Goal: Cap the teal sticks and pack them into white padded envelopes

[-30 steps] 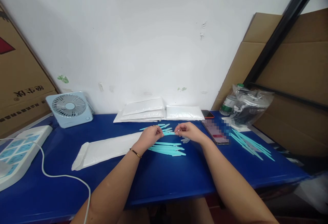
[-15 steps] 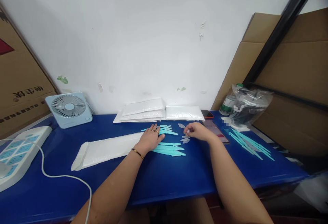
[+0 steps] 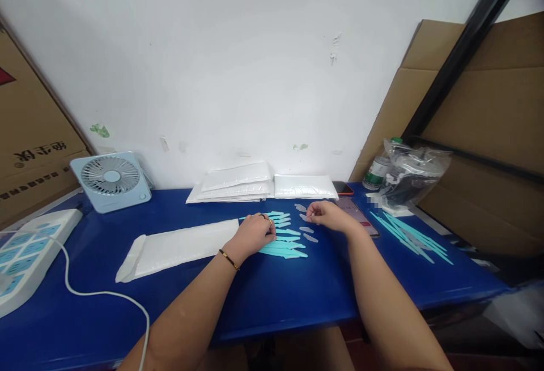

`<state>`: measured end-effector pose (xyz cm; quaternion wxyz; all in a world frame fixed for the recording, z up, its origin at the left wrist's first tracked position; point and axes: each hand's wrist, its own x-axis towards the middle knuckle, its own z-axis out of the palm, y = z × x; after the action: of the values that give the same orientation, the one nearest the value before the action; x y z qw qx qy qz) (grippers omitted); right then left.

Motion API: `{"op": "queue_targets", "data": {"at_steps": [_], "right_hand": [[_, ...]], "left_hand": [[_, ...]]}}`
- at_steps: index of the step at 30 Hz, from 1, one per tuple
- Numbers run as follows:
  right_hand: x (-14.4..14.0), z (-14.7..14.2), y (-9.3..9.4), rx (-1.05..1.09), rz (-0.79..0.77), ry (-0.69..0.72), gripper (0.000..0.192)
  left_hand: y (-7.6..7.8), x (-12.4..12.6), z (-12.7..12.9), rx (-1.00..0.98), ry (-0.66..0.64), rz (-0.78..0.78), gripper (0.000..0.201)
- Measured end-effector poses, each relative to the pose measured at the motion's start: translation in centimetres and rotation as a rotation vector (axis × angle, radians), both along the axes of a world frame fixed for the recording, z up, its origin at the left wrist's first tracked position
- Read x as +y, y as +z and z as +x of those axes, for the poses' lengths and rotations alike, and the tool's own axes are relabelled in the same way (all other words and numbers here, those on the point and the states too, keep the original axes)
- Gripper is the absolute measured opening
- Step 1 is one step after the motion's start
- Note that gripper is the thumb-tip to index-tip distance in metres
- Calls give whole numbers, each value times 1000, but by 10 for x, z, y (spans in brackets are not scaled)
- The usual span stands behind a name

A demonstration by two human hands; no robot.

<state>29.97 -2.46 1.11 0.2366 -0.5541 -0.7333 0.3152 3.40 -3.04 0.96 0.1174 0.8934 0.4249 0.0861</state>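
Note:
Slim turquoise sticks (image 3: 284, 250) that look like eyebrow razors lie fanned side by side on the blue table. Over their left ends my left hand (image 3: 256, 234) bends, thumb and fingertips drawn together on a stick in the middle of the row. Just right of the tips lie several small translucent covers (image 3: 309, 238). My right hand (image 3: 325, 215) pinches at one of these covers near the upper part of their column; its fingertips partly hide it. A long white padded mailer (image 3: 182, 249) lies flat to the left, its right end beside my left hand.
White padded mailers (image 3: 233, 184) are stacked against the wall. A phone (image 3: 359, 218) lies beyond my right hand, with more turquoise sticks (image 3: 412, 238) farther right. A bottle (image 3: 377, 173) and a clear bag (image 3: 419, 175) stand behind. At left are a fan (image 3: 113, 181), a power strip (image 3: 40, 258) and its cable.
My left hand has gone from lying flat to curled fingers, uncovering more of the upper sticks. The translucent covers are spread farther apart. My right hand has barely shifted.

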Motion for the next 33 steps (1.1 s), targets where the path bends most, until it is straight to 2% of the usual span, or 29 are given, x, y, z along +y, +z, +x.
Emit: {"op": "queue_targets", "data": {"at_steps": [5,9,12,14,19,27,30,33], "right_hand": [[-5,-7,10,183,-31,40,18],[-5,-10,9,343,-27,1,20],[0,-11,1,467,67,-37,23],[3,-12,-3,496,158,-27,23],[3,-20,-2,452,292,18,17],[-3,-41,0,337,318,135,7],[-1,-38,-2,291,266,144,10],[2,-22,-4,92,251,73,13]], "left_hand": [[-2,3,-1,-63,55,-69,13],[-6,12,-10,-332,126,-144,14],[-10,20,-17,-526,120,-248,15],[-11,23,-20,-563,119,-281,15],[-12,25,-21,-562,127,-285,16],[-10,20,-14,-539,72,-258,18],[-10,19,-12,-455,91,-181,18],[-8,18,-12,-327,158,-22,19]]}}
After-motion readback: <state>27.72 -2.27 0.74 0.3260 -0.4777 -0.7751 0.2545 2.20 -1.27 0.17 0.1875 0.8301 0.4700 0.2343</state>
